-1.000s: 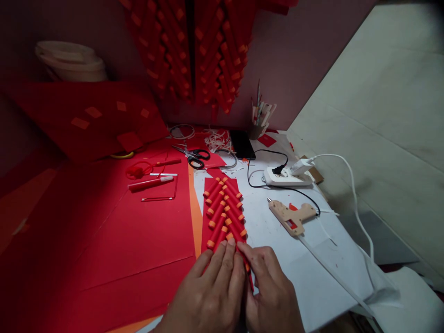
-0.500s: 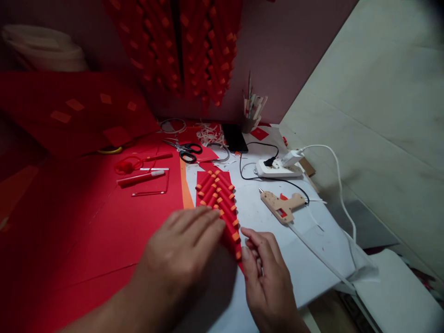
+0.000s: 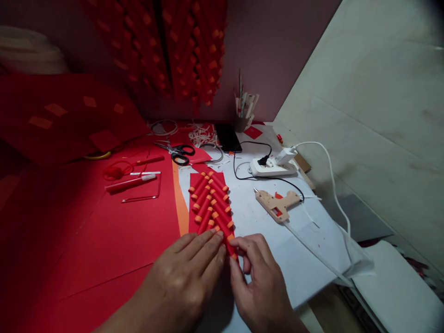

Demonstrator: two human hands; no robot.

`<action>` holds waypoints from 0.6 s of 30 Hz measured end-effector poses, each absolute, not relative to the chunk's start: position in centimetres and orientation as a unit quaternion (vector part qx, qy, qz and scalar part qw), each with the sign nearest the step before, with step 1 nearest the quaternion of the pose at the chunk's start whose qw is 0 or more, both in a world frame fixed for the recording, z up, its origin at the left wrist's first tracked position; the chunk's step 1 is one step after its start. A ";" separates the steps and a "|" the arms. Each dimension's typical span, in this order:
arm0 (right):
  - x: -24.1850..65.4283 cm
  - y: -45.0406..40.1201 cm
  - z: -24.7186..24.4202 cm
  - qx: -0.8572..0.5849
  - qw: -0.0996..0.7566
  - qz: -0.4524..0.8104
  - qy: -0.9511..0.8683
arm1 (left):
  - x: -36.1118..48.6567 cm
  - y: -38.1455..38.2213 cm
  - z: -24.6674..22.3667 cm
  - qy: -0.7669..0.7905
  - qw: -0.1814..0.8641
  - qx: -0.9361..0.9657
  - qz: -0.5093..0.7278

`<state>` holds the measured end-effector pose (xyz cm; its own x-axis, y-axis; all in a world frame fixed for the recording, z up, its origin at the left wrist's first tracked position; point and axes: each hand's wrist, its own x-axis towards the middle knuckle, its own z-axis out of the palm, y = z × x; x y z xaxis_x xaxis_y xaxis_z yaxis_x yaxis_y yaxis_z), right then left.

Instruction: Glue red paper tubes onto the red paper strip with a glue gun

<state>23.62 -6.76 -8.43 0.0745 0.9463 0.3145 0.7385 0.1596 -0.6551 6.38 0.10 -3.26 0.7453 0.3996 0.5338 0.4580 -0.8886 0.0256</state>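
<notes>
A red card strip [image 3: 212, 196] lies on the white table, covered with red paper rolls that have orange bands and slant in two rows. Across its near left part lies my left hand [image 3: 192, 266], flat, its fingers over the lower rolls. My right hand [image 3: 260, 273] pinches the strip's lower right edge by an orange-banded roll, thumb below and index finger on top. The lower end of the strip is hidden under my hands. To the right rests a beige glue gun [image 3: 277, 203], its nozzle pointing up and left.
Red sheets [image 3: 132, 236] cover the left side, bearing a red marker [image 3: 130, 184]. Black-handled scissors [image 3: 178, 152], a phone [image 3: 227, 137] and a pen holder [image 3: 243, 121] stand or lie at the back. A white power strip [image 3: 272, 167] with cables sits to the right.
My left hand has moved down along the strip, uncovering more rolls. The right fingers have come onto the strip's edge. The whole view has shifted slightly.
</notes>
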 end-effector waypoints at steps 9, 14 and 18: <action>24.0 -6.5 -9.3 -0.605 0.348 0.116 -0.707 | 7.2 0.1 -3.2 -0.244 0.106 -0.932 -0.245; 24.1 -6.4 -9.8 -0.591 0.341 0.101 -0.724 | 6.9 0.0 -3.5 -0.250 0.112 -0.933 -0.232; 24.0 -6.3 -10.1 -0.581 0.348 0.097 -0.729 | 6.9 0.1 -3.8 -0.259 0.116 -0.930 -0.233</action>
